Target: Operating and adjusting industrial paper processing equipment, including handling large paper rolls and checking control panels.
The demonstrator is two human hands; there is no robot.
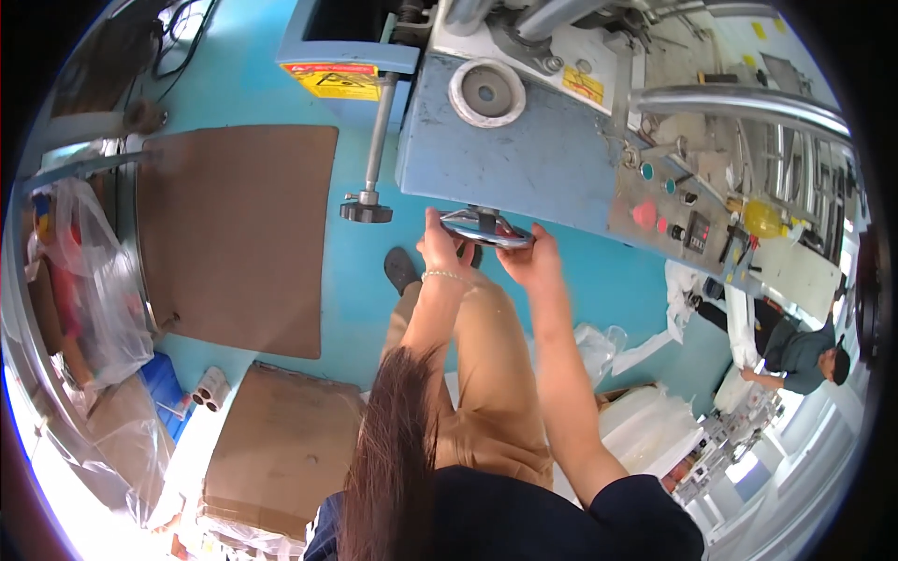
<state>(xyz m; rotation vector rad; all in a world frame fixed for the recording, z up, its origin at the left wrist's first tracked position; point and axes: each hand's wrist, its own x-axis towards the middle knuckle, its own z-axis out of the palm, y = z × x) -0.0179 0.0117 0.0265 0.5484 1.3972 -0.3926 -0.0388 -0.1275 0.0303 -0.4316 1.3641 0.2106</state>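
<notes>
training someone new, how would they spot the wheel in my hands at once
Find the big blue machine at the top. On its near side is the handwheel, held between the left hand and right hand. Its shiny chrome rim sets it apart from the black knob on the rod to its left.

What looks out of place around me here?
Crumpled clear plastic and a trailing white strip appear to lie loose on the blue floor right of your legs, like stray packaging. The handwheel shows nothing odd.
</notes>
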